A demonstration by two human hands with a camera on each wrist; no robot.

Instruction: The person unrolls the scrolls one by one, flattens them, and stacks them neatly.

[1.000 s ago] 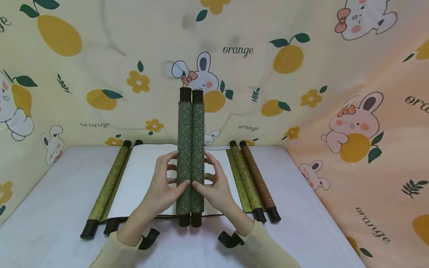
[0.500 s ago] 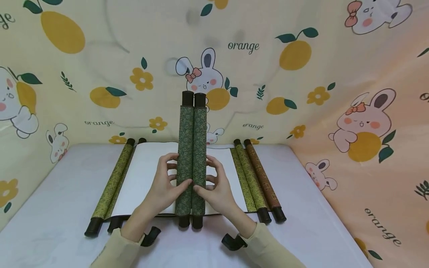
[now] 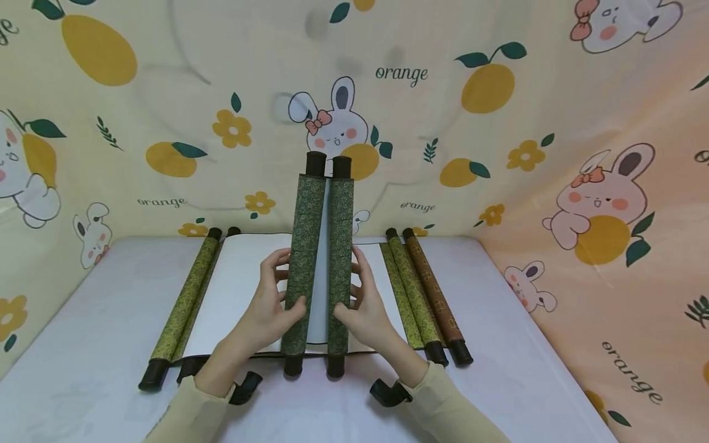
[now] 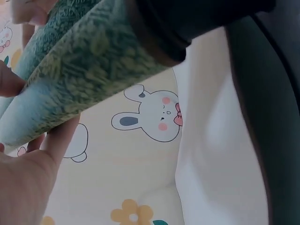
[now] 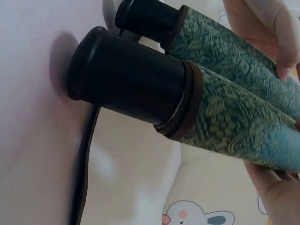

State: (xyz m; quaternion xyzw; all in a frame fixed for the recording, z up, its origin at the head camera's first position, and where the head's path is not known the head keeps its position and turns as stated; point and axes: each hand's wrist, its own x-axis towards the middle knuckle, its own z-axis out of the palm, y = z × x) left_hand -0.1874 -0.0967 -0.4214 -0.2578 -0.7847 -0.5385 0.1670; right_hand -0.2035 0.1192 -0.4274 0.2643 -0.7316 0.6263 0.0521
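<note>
A hand scroll with green patterned cloth and black end knobs stands nearly upright in the middle of the head view. Its left roller point(image 3: 303, 246) is gripped by my left hand point(image 3: 268, 314), thumb in front and fingers round the outer side. My right hand point(image 3: 372, 314) grips the right roller point(image 3: 340, 246) in the same way. Between the rollers runs a narrow strip of pale paper point(image 3: 319, 277). The left wrist view shows a green roller point(image 4: 93, 70) close up. In the right wrist view, both black knobs point(image 5: 131, 75) are near the white surface.
Behind the hands a yellow-green scroll lies unrolled, its white sheet point(image 3: 238, 283) between a left roller point(image 3: 185, 301) and a right roller point(image 3: 412, 289). A rolled brown scroll point(image 3: 437, 289) lies along its right side. Printed cloth point(image 3: 332, 37) hangs behind the white table point(image 3: 515, 369).
The two green rollers were side by side and touching. Now they have come apart, wider at the bottom, with paper showing between. My hands have moved slightly apart with them.
</note>
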